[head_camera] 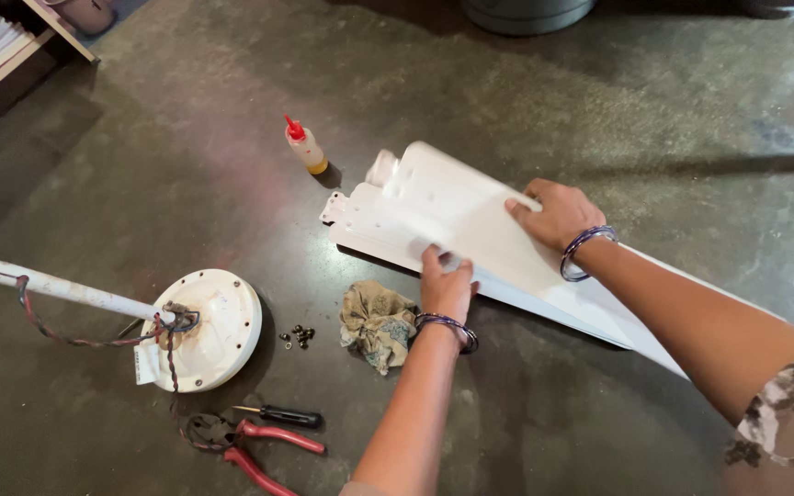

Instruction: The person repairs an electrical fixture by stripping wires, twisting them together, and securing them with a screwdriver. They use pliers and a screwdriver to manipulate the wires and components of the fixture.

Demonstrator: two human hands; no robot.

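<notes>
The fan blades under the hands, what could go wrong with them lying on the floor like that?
Both the left hand and the right hand press flat on the stacked white fan blades, so leaning hard might bend the thin blades. The small oil bottle stands close to the blades' end and might be knocked over if they slide. The loose screws lie bare on the floor beside the rag and could scatter or get lost.

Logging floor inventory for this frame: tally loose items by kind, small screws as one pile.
Fan blade stack, under left hand and right hand: 1
Fan motor with rod: 1
Oil bottle: 1
Rag: 1
Screw pile: 1
Screwdriver: 1
Pliers: 1
Total: 7
</notes>
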